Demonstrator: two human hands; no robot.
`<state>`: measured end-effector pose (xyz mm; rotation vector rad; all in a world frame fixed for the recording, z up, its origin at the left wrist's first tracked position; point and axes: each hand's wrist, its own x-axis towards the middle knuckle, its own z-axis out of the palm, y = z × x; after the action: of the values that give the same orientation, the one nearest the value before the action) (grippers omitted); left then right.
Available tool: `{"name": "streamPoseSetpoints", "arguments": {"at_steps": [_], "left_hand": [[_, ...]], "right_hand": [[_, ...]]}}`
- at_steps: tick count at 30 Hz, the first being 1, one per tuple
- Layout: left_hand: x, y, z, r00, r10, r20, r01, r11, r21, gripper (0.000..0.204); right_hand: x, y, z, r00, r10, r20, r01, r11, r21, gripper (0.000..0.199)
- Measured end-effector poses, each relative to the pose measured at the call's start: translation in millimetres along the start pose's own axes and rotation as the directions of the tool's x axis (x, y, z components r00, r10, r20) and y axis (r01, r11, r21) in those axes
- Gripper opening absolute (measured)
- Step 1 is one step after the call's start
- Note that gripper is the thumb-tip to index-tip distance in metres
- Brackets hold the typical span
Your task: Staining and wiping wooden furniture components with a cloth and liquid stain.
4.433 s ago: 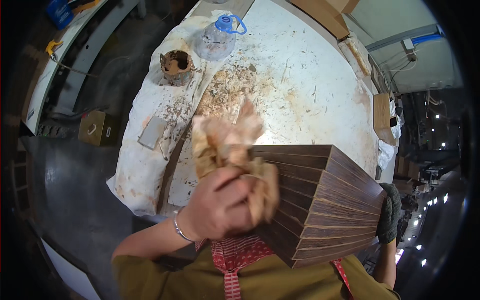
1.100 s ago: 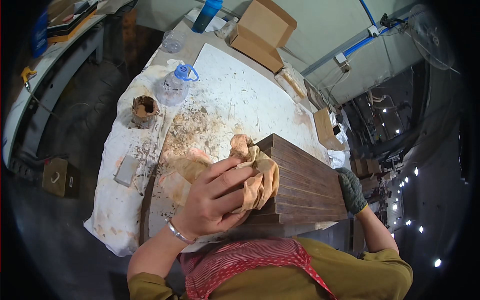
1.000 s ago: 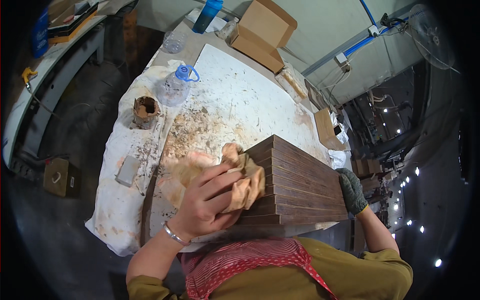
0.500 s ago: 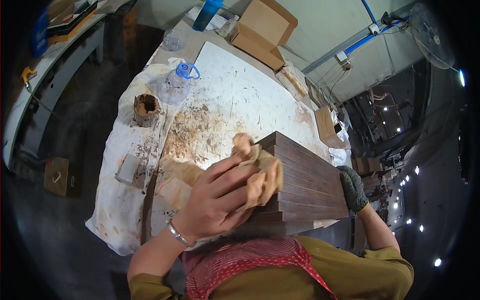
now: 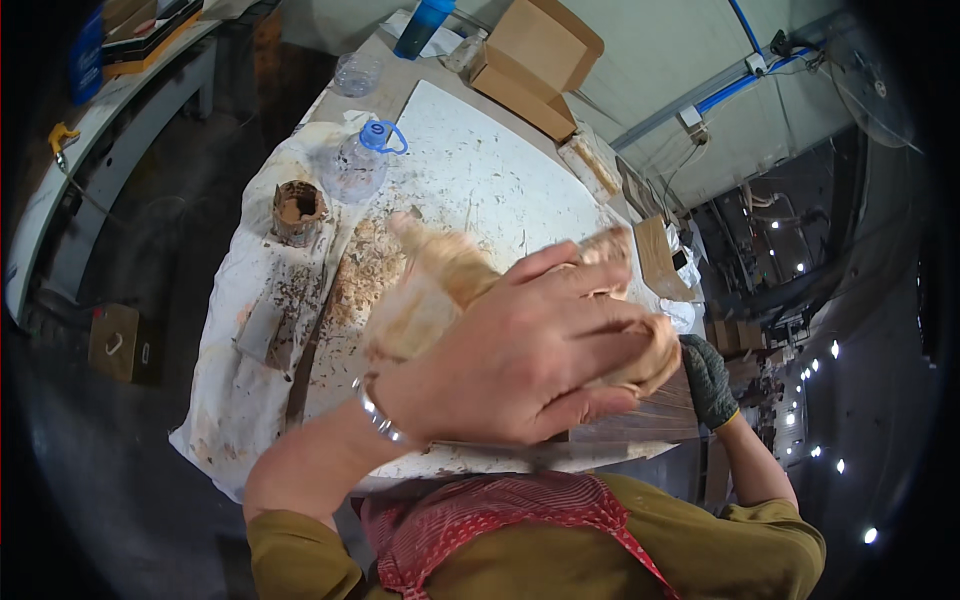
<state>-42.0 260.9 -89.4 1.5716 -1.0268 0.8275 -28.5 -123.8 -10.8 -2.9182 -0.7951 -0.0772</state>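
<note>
My bare left hand point(image 5: 540, 345), with a silver bracelet at the wrist, is closed round a crumpled tan rag point(image 5: 655, 352). Loose folds of the rag trail out to the left, blurred by motion. Beneath hand and rag lies a stack of dark brown wooden boards point(image 5: 640, 422), largely covered from sight. My right hand point(image 5: 708, 385), in a dark grey knitted glove, grips the right end of the stack; its fingertips are partly hidden.
On the stained white work table point(image 5: 490, 150) stand a clear plastic jug point(image 5: 357, 172) with a blue cap and a crusted brown pot point(image 5: 298, 215). An open cardboard box point(image 5: 535, 65) and a blue bottle point(image 5: 424, 28) are at the back. A fan point(image 5: 875, 95) is at right.
My left hand has swept the rag rightward over the boards, from their left end toward the right. My right hand stays at the right end.
</note>
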Motion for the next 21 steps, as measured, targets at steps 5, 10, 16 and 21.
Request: {"name": "streamPoseSetpoints", "arguments": {"at_steps": [5, 10, 16, 21], "left_hand": [[-30.7, -14.6, 29.8, 0.904, -0.193, -0.382, 0.057, 0.939, -0.34, 0.027], [-6.6, -15.1, 20.5, 0.953, -0.027, -0.3, 0.007, 0.998, -0.069, 0.024], [16.5, -58.4, -10.7, 0.883, -0.469, 0.028, 0.334, 0.586, -0.738, 0.036], [-32.1, -36.2, -7.3, 0.821, -0.565, 0.084, 0.35, 0.382, -0.855, 0.079]], "right_hand": [[3.3, -6.3, -3.1, 0.998, 0.058, 0.009, -0.057, 0.997, -0.049, 0.03], [1.4, -6.0, -1.3, 1.0, 0.026, 0.005, -0.026, 1.0, 0.011, 0.029], [-5.1, 13.5, 4.5, 0.997, 0.069, -0.028, -0.068, 0.998, 0.013, 0.028], [-12.9, 0.8, 1.0, 0.961, 0.275, -0.016, -0.269, 0.949, 0.162, 0.031]]}}
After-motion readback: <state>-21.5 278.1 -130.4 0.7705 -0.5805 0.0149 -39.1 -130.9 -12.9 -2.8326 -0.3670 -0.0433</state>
